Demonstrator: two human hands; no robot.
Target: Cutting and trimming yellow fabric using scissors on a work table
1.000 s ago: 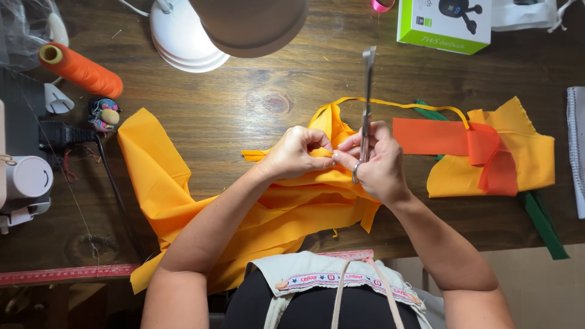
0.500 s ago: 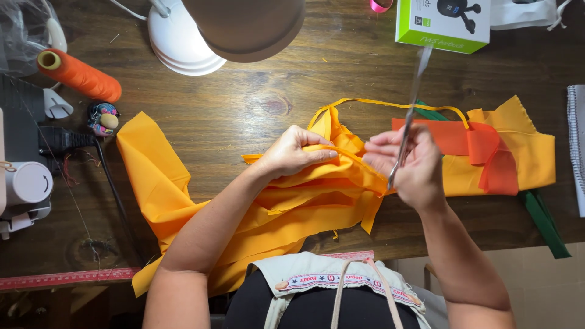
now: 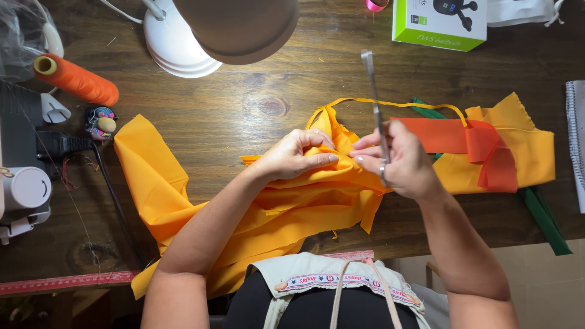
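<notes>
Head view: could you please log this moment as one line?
left hand: pinching yellow fabric | right hand: holding scissors, blades up | surface: wooden table

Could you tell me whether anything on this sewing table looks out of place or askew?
Mostly no. The green ribbon hangs over the table edge, and the yellow fabric spills off toward the lap. The right hand holds scissors pointing up, blades shut; the left hand pinches the fabric.

scissors (image 3: 375,109): handles hidden in right hand (image 3: 402,161) | notebook (image 3: 576,143): cut by right edge
</notes>
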